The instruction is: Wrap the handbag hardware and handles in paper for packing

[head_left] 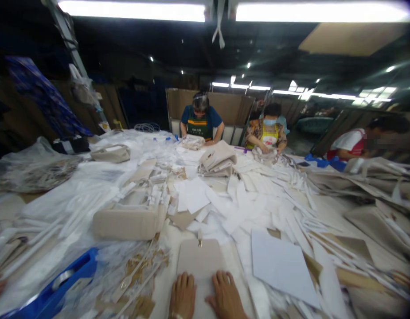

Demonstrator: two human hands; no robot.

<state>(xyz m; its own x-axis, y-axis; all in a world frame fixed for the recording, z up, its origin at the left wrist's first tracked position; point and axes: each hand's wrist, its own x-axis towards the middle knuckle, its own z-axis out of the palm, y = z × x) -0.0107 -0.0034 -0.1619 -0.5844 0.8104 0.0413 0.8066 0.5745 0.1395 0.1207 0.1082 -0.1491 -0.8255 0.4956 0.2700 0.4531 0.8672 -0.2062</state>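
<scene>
Both hands [182,296] [226,294] on beige bag [201,259]

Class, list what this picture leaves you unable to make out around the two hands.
Head view, bottom edge: cuts off the arms behind the left hand and right hand.
Head view: the beige panel has its near end hidden under both hands.
Head view: the metal fitting at its far edge is too small to identify.
Head view, lower left: the blue tray is blurred, contents unclear.
</scene>
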